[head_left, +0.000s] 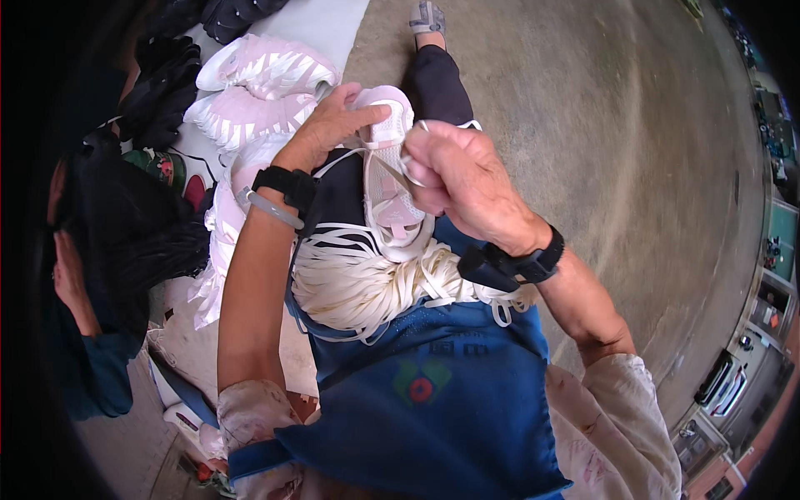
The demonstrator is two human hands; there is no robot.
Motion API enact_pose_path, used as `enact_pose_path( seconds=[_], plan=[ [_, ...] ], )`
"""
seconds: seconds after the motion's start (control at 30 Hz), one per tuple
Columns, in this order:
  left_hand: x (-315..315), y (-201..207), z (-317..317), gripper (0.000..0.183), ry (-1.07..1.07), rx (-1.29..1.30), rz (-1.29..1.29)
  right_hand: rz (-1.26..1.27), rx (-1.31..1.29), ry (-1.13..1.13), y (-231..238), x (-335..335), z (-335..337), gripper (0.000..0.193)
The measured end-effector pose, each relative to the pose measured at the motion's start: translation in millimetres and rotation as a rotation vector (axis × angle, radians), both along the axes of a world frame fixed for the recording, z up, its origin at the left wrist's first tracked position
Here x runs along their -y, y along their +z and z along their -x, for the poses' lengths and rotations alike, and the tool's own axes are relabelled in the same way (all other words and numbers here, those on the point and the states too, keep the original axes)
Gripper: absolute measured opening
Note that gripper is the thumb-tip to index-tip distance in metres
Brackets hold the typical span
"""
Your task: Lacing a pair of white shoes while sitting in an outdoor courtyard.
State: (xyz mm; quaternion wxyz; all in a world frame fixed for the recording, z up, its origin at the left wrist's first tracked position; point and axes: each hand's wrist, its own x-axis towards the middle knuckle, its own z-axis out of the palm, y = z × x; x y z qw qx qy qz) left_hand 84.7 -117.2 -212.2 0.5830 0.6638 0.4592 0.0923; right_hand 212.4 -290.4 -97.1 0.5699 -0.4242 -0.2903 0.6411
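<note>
A pink and white sneaker lies over my lap, its opening facing me. My left hand grips its far end, thumb pressed on the padded tongue. Close by on the right, my right hand is closed in a pinch on a white shoelace at the sneaker's side. Only a short piece of that lace shows by the fingers. Below the sneaker, a thick bundle of cream-white laces rests across my lap, on top of a blue apron.
Stacked pink and white sneakers stand to the left on a pale surface. Black items are heaped beyond them. At the left edge a co-worker's hand and dark sleeve show. Concrete floor stretches to the right.
</note>
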Motion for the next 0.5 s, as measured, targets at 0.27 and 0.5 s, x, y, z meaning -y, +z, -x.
enact_pose_path(
  seconds=[0.27, 0.5],
  plan=[
    [-6.3, 16.8, -7.3, 0.05, -0.086, -0.07, -0.017, -0.107, -0.187, -0.308, 124.9, 151.3, -141.4, 0.019],
    [-2.1, 6.6, -6.8, 0.046, -0.077, -0.066, -0.166, -0.06, 0.256, -0.953, 137.9, 292.8, -270.6, 0.022]
  ],
)
